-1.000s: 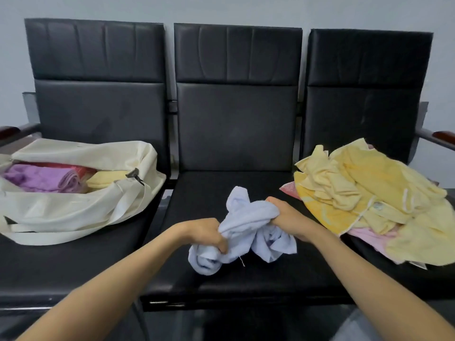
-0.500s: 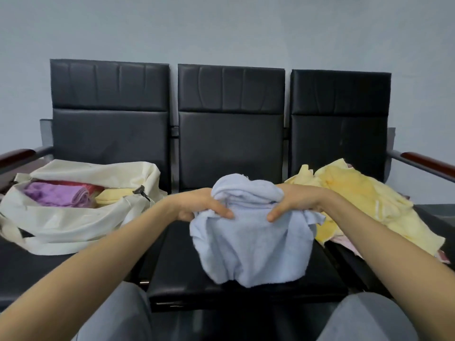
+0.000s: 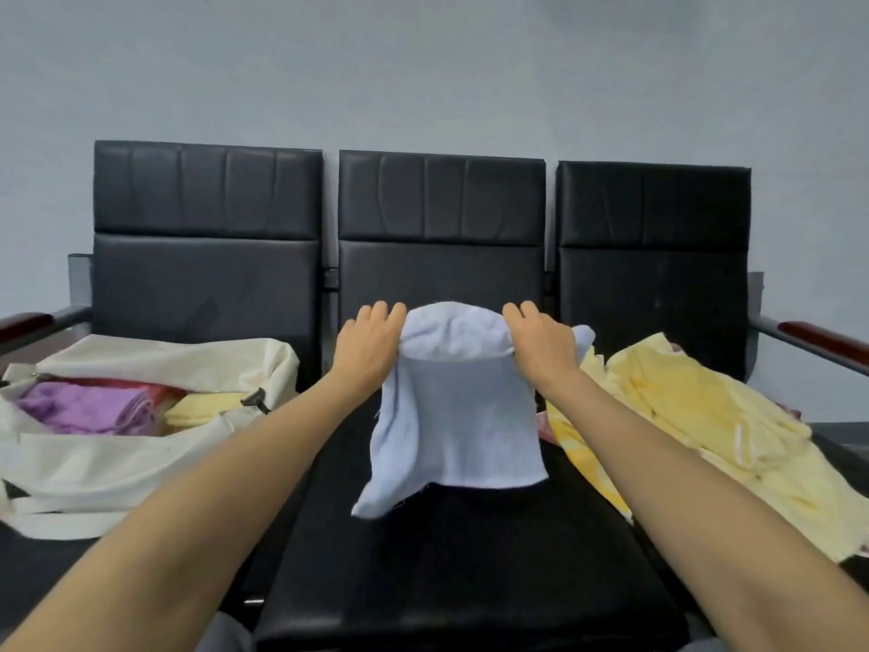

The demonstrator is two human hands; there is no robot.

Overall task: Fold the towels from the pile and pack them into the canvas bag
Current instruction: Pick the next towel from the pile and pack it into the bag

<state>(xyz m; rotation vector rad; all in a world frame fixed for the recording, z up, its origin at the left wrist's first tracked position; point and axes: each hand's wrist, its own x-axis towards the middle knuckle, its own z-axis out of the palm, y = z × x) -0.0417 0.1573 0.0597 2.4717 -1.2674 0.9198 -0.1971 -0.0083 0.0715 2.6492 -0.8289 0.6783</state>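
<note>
A light blue towel (image 3: 456, 416) hangs in the air above the middle seat, bunched at its top edge. My left hand (image 3: 369, 343) grips its top left part and my right hand (image 3: 541, 343) grips its top right part. The towel's lower edge droops toward the seat. On the left seat lies the cream canvas bag (image 3: 117, 463), open, with a purple towel (image 3: 80, 407), a red one and a pale yellow one inside. A pile of yellow towels (image 3: 696, 416) with some pink beneath covers the right seat.
Three joined black padded chairs (image 3: 442, 256) stand against a grey wall. Wooden-topped armrests (image 3: 823, 336) flank both ends. The bag's straps (image 3: 42, 505) trail over the left seat's front. My knees show at the bottom edge.
Both hands lifted the blue towel from a crumpled wad on the middle seat and spread it out, so it now hangs higher and longer. The camera view tilted upward.
</note>
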